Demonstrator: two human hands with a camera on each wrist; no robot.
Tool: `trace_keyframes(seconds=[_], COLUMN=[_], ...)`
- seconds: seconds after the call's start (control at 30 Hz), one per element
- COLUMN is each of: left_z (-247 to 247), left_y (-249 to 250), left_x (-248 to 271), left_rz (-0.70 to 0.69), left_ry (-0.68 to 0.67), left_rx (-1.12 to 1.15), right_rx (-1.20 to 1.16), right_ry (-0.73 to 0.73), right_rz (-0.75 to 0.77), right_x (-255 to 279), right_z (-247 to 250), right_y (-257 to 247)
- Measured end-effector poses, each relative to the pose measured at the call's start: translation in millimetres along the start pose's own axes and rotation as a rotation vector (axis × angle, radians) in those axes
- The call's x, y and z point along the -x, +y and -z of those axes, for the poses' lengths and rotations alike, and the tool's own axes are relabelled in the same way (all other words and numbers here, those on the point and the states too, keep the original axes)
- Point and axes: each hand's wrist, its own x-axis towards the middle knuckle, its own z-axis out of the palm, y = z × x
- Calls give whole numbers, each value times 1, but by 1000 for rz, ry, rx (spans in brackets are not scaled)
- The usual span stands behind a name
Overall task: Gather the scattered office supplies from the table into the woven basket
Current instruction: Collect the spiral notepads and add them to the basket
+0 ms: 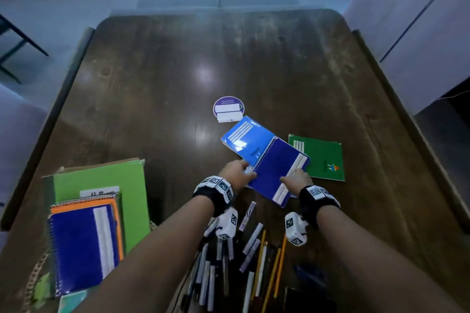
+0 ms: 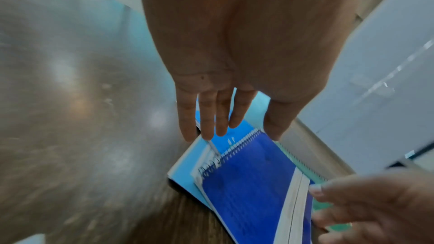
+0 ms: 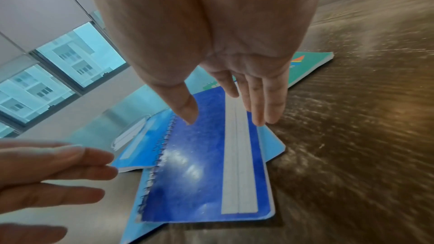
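A dark blue spiral notebook (image 1: 274,173) (image 2: 246,188) (image 3: 199,170) lies askew on a light blue notebook (image 1: 244,137) (image 2: 185,166) (image 3: 140,153) at mid-table. My left hand (image 1: 248,169) (image 2: 223,133) hovers with straight fingers at the spiral edge, near or touching it. My right hand (image 1: 295,180) (image 3: 230,114) has its straight fingers against the notebook's opposite edge, thumb over the cover. Neither hand grips anything. A green notebook (image 1: 323,160) (image 3: 310,64) lies just right. The woven basket (image 1: 33,277) at the near left holds a green folder (image 1: 101,180) and stacked spiral notebooks (image 1: 84,244).
Several pens and pencils (image 1: 229,267) lie scattered under my forearms near the front edge. A round purple card with white blocks (image 1: 228,107) sits beyond the notebooks. A blurred blue object (image 1: 310,274) lies near the front right. The dark wooden table (image 1: 178,71) stretches far ahead.
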Motion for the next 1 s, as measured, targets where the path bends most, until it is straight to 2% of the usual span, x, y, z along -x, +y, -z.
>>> trace_keyframes(seconds=[0.2,0.4,0.53,0.8,1.0], left_z=[-36,-50,-50,-43,-19], left_y=[23,22,15,8,6], left_x=[-50,-76,-87,-79,-49], left_rz=[48,191,227,121,29], left_ry=[3,35,-20,-113,-105], left_rx=[-120,-63,-33,267,479], right_rx=[-81,-97,-92,-244,-449], right_ry=[-52,-28,-6,-46,-105], right_rz=[10,-11,22,41,118], right_x=[-37,-54,-59,-59,-35], right_z=[10,11,11,21,23], right_y=[20,28,34,41,31])
